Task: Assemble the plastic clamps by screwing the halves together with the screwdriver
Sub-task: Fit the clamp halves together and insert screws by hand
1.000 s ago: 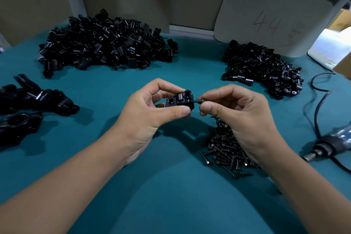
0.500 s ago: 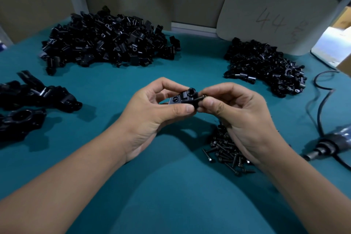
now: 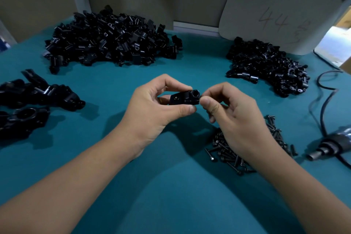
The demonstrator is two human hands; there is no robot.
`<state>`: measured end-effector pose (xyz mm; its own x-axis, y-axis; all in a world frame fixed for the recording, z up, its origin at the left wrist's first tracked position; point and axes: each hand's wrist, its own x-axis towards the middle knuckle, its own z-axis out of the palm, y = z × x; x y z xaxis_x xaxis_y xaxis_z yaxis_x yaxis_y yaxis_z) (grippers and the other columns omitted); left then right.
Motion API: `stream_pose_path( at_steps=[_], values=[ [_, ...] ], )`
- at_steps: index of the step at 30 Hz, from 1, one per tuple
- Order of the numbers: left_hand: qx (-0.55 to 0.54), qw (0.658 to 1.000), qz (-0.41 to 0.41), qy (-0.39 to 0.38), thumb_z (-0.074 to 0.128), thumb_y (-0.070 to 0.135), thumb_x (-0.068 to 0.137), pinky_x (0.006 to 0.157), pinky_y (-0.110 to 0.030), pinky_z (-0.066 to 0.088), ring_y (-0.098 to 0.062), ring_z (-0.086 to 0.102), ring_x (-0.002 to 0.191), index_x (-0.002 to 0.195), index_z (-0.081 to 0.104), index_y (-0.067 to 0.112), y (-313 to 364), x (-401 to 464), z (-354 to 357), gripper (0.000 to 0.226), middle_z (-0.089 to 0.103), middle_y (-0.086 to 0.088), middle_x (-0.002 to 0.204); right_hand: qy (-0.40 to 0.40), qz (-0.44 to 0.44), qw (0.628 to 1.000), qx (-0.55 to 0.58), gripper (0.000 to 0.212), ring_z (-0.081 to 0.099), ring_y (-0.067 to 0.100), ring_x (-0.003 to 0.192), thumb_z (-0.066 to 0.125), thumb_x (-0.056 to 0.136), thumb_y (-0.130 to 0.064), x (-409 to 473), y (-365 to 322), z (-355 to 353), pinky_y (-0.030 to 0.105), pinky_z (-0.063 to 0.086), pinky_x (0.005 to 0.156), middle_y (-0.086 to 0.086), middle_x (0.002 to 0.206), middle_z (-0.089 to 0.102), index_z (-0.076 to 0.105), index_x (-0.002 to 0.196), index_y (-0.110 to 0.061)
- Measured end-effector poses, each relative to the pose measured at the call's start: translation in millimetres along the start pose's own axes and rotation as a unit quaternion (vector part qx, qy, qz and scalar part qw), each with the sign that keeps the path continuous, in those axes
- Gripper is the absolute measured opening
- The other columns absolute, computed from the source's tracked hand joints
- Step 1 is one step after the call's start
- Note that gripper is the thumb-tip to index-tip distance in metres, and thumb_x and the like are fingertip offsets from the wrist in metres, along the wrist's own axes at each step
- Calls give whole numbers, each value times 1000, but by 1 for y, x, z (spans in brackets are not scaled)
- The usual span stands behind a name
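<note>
A small black plastic clamp (image 3: 185,98) is held above the middle of the teal table. My left hand (image 3: 157,106) grips it between thumb and fingers. My right hand (image 3: 233,112) pinches at the clamp's right end, where a screw was going in; the screw is hidden by my fingertips. A heap of black screws (image 3: 228,150) lies under my right wrist. The electric screwdriver (image 3: 330,146) lies on the table at the right edge, apart from both hands.
A large pile of black clamp halves (image 3: 110,42) sits at the back left, a smaller pile (image 3: 269,66) at the back right. Assembled black parts (image 3: 36,97) lie at the left edge. The screwdriver's cable (image 3: 322,89) loops at the right. A grey board marked 44 (image 3: 275,15) leans behind.
The screw in my right fingers has gone further into the clamp's right end, and my right fingertips now meet the clamp. Both hands stayed in place.
</note>
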<state>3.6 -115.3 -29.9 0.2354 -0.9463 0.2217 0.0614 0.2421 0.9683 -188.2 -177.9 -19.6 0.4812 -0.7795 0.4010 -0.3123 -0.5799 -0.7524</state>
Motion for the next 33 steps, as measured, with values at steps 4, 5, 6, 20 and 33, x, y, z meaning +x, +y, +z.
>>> stream_pose_path(
  at_steps=[4, 5, 6, 20, 33],
  values=[
    [10, 1000, 9, -6, 92, 9, 68, 94, -51, 61, -20, 75, 87, 93, 78, 28, -1, 0, 1, 34, 80, -3, 106, -14, -65, 988, -137, 30, 51, 7, 78, 45, 114, -40, 1, -3, 3, 17, 36, 66, -9, 82, 52, 54, 91, -22],
    [12, 1000, 10, -7, 92, 10, 68, 94, -52, 61, -20, 74, 88, 93, 78, 28, -1, 0, 2, 34, 79, -2, 107, -21, -65, 988, -138, 32, 51, 9, 79, 42, 115, -40, 1, -4, 2, 18, 35, 66, -9, 82, 51, 52, 91, -21],
    [14, 1000, 10, -7, 92, 11, 68, 96, -54, 60, -21, 74, 89, 93, 78, 29, -1, 0, 2, 34, 79, -2, 107, -29, -66, 988, -135, 32, 51, 11, 80, 41, 115, -40, 0, -4, 1, 19, 35, 66, -8, 83, 50, 51, 91, -22],
    [16, 999, 18, -35, 91, -3, 72, 86, -35, 64, -17, 75, 85, 94, 75, 18, 5, -5, 4, 34, 79, -2, 103, -113, -66, 986, -107, 36, 43, 14, 59, 39, 114, -46, -3, -6, -12, 30, 32, 53, -2, 69, 46, 42, 81, -32],
    [-15, 999, 5, -31, 94, 3, 66, 92, -53, 62, -33, 76, 93, 88, 78, 28, 2, -1, 1, 37, 80, -13, 109, -67, -126, 977, -156, 9, 53, 6, 83, 66, 105, -25, 4, -4, -14, 17, 36, 71, -14, 88, 53, 61, 101, -19]
  ],
)
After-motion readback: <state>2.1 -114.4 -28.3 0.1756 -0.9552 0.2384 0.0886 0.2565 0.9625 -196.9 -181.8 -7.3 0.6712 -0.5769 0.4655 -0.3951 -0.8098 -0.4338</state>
